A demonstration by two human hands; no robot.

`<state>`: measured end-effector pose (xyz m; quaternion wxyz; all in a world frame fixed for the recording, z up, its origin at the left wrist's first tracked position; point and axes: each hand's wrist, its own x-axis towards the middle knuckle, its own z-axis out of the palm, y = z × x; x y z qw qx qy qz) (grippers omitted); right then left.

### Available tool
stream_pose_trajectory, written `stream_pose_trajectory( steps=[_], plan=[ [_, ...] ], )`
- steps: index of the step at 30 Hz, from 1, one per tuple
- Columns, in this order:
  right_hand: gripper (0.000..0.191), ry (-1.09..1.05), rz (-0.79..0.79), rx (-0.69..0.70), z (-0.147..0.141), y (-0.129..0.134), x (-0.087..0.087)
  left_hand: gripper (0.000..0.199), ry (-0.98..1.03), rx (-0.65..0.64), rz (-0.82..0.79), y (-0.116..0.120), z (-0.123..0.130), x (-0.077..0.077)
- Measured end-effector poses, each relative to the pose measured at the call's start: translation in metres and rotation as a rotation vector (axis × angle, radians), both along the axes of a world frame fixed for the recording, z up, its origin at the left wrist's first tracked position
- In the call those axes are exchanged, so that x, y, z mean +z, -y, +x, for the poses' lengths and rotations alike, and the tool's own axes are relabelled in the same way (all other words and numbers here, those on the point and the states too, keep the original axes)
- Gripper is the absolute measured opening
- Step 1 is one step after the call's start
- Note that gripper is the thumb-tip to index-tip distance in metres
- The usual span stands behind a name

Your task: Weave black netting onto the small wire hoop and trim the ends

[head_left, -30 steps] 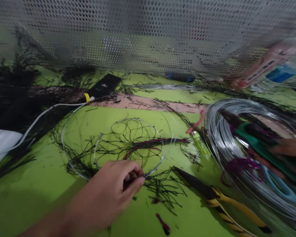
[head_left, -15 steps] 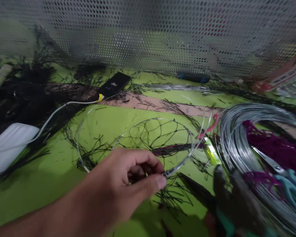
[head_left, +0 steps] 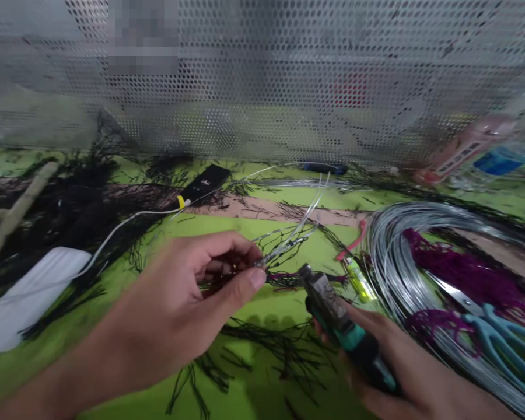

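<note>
The lime-green desk point(head_left: 196, 224) bears a dull pink band point(head_left: 262, 209) along its far edge, before a grey metal panel point(head_left: 262, 70) patterned with round holes. Toward its right edge, the coil of thin wire point(head_left: 389, 251) is silver, the stringy netting point(head_left: 464, 274) purple, the metal scissors point(head_left: 507, 344) light-blue-handled; the stubby pliers point(head_left: 352, 338) show black and teal.

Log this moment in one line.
left hand: pinching netted wire ring | right hand: gripping green-and-black pliers near ring | right side: wire coil, blue-handled scissors
</note>
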<state>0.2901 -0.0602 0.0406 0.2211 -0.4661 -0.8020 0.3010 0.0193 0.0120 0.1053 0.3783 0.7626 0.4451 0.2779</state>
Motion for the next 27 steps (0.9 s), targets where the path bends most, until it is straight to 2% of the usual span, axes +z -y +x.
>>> stream_pose_trajectory(
  steps=[2, 6, 12, 15, 19, 23, 27],
  plan=[
    [0.021, -0.029, -0.036, 0.008, -0.009, -0.011, -0.001, 0.008, -0.052, 0.026, 0.184, 0.002, -0.001, 0.006],
    [0.03, -0.067, -0.04, 0.01, -0.021, -0.027, -0.007, 0.008, -0.171, 0.142, 0.545, 0.005, 0.0, 0.019],
    [0.022, -0.086, 0.105, -0.019, -0.034, -0.047, 0.001, 0.008, -0.246, 0.276, 0.855, 0.008, 0.0, 0.029],
    [0.022, -0.085, 0.143, -0.001, -0.04, -0.052, 0.007, 0.009, -0.235, 0.311, 0.907, 0.008, 0.001, 0.033],
    [0.021, -0.083, 0.19, 0.017, -0.049, -0.059, 0.008, 0.007, -0.209, 0.304, 0.887, 0.011, -0.001, 0.039],
    [0.038, -0.103, 0.255, 0.039, -0.054, -0.07, 0.007, 0.004, -0.176, 0.274, 0.871, 0.016, -0.004, 0.045],
    [0.049, -0.135, 0.359, 0.048, -0.057, -0.078, 0.011, 0.008, -0.162, 0.288, 0.927, 0.023, -0.006, 0.049]
  ],
)
